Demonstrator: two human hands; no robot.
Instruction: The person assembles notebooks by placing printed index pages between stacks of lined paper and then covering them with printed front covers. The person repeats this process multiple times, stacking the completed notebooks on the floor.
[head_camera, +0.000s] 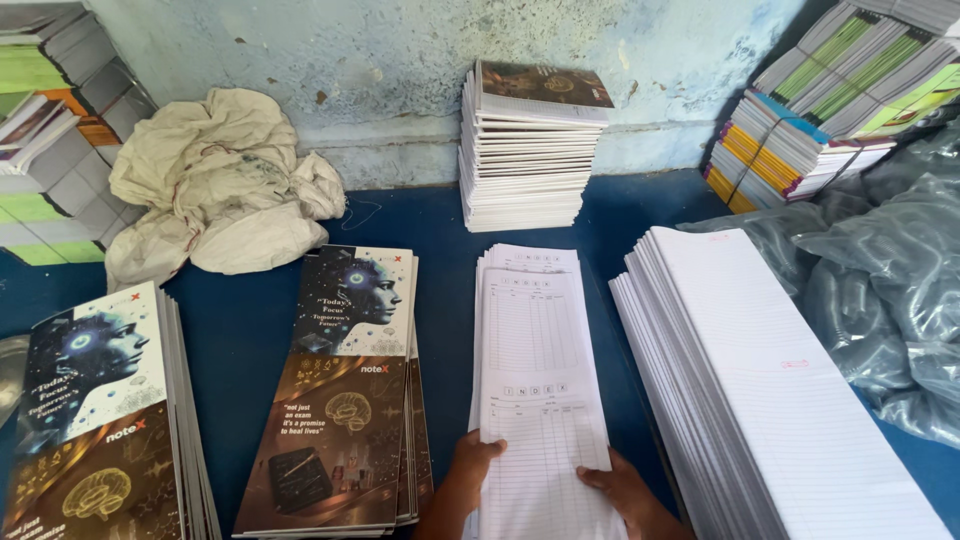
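Leftmost, a stack of glossy printed covers (95, 420) is laid on the blue table (245, 330), with a crumpled cream cloth sack (215, 180) behind it against the flaking wall. A second cover stack (350, 390) is fanned slightly beside it. At centre, a pile of thin ruled index sheets (535, 370) is held at its near end: the left hand (468, 470) is curled over the left edge, thumb pressed on top, while the right hand (622, 492) is laid on the lower right corner with its thumb flat on the paper. Behind, a square stack of bound notebooks (530, 150) is stood. To the right, long lined paper sheets (770, 380) are piled, bordered by grey plastic wrapping (890, 290) and strapped notebook bundles (800, 140).
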